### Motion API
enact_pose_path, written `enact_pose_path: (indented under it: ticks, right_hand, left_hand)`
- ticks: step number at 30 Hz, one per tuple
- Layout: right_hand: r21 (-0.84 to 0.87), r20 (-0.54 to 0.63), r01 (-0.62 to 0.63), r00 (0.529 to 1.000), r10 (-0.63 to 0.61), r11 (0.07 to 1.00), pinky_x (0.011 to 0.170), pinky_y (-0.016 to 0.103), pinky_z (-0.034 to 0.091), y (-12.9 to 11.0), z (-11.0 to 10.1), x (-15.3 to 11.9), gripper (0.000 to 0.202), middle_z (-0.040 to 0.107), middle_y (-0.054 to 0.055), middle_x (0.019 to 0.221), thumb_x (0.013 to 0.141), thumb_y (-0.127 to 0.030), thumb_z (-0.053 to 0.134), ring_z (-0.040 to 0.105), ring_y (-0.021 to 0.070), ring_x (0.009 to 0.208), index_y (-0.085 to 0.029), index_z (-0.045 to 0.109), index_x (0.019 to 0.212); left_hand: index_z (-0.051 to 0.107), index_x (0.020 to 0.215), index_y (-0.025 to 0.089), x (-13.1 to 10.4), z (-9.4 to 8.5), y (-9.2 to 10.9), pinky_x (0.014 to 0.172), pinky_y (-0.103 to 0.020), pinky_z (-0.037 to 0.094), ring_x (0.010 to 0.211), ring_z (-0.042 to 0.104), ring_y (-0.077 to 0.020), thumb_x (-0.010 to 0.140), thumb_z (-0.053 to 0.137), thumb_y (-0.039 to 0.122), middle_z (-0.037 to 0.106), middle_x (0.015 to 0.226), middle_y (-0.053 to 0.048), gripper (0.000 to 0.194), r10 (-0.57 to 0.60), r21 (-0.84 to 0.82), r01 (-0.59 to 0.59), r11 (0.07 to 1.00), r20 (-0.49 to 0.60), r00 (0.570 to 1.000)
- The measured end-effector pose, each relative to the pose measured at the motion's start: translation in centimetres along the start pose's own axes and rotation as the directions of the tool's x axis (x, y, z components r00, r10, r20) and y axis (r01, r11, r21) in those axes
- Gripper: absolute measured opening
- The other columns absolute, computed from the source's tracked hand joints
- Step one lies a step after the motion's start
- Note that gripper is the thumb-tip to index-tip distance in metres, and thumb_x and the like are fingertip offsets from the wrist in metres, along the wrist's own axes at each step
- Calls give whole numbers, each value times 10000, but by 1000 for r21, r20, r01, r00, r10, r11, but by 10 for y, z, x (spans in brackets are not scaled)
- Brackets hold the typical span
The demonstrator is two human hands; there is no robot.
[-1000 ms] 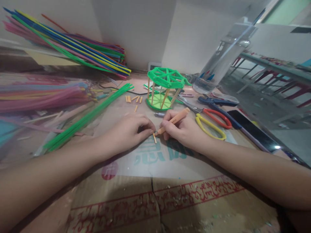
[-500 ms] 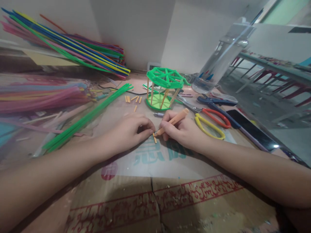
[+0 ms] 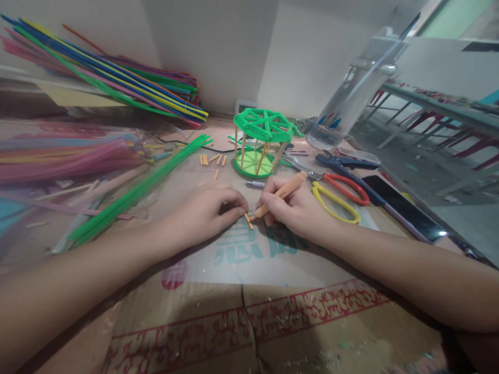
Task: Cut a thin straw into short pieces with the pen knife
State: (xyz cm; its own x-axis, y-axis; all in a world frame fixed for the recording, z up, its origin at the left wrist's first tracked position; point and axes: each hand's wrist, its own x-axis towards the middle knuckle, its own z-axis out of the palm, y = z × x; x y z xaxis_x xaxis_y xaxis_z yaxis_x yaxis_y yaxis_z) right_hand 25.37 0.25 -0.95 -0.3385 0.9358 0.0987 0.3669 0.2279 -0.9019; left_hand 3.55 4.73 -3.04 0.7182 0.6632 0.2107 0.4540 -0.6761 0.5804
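Pinched between the fingertips of my left hand (image 3: 223, 208) is the upper end of a short orange stick (image 3: 249, 222). My right hand (image 3: 286, 203) grips an orange highlighter (image 3: 284, 191) like a pen, its tip down at the stick's side. Both hands rest on a white sheet with teal lettering (image 3: 237, 246). Just beyond them stands a green pipe-cleaner frame (image 3: 267, 122) on thin wooden posts over a round yellow-green base. Several short orange sticks (image 3: 213, 159) lie loose beyond my left hand.
Green pipe cleaners (image 3: 140, 189) lie along my left forearm, with bagged pink ones (image 3: 70, 156) further left and a colourful bundle (image 3: 117, 72) behind. On the right are scissors (image 3: 336, 200), dark-handled pliers (image 3: 346, 162), a phone (image 3: 401, 208) and a tall clear bottle (image 3: 346, 98).
The highlighter's tip has shifted slightly along the stick, and its back end has moved a little up and right. The left hand keeps its pinch.
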Motion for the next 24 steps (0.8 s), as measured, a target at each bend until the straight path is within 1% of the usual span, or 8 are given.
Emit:
enact_pose_path:
  ticks: [2,7,11,14,17,21,24]
  right_hand:
    - [-19,-15,-1,1000,1,1000,472,215,377,0,-1,1,183,622,-27,588,933,-292,575,553,105,514,-228,505,777]
    - [-20,8,-10,1000,10,1000,487,221,393,0,0,3,179,609,-32,586,927,-307,578,561,112,528,-231,500,785]
    - [-18,7,-11,1000,11,1000,478,217,392,0,0,3,168,611,-32,583,916,-289,579,558,106,518,-230,502,780]
    - [10,20,-13,1000,13,1000,447,204,372,0,1,3,164,600,-46,561,906,-284,575,517,90,477,-232,496,772]
    - [45,45,-11,999,9,999,434,195,369,0,2,3,165,588,-55,537,884,-272,574,508,85,464,-234,487,748]
    - [62,77,3,997,-8,998,429,192,376,1,3,1,163,598,-45,548,860,-243,574,531,87,471,-229,494,719]
    - [80,54,-2,999,-3,997,426,191,370,1,2,1,149,593,-52,536,879,-233,565,520,84,457,-225,504,743]
  left_hand:
    - [756,945,232,0,0,0,874,-364,482,924,692,-224,979,547,327,779,966,-38,232,0,3,0,1000,10,1000]
    - [755,945,231,1,0,1,863,-363,471,912,688,-217,991,546,320,782,961,-33,231,12,8,-12,1000,-2,1000]
    - [727,840,219,2,2,4,779,-345,437,824,655,-206,972,615,340,743,842,-19,212,-15,19,16,1000,-32,999]
    - [700,790,210,3,4,5,737,-331,409,763,620,-191,952,659,329,702,775,-2,205,-24,33,25,999,-43,999]
    - [707,792,208,4,5,5,709,-316,390,718,589,-176,941,677,299,673,734,11,178,-20,40,21,999,-39,999]
    - [732,814,204,5,4,6,705,-309,385,719,590,-173,943,683,291,682,741,8,163,-13,29,15,999,-43,999]
    - [732,810,202,5,3,7,711,-307,389,729,601,-174,942,685,281,699,757,6,161,-16,16,17,1000,-38,999]
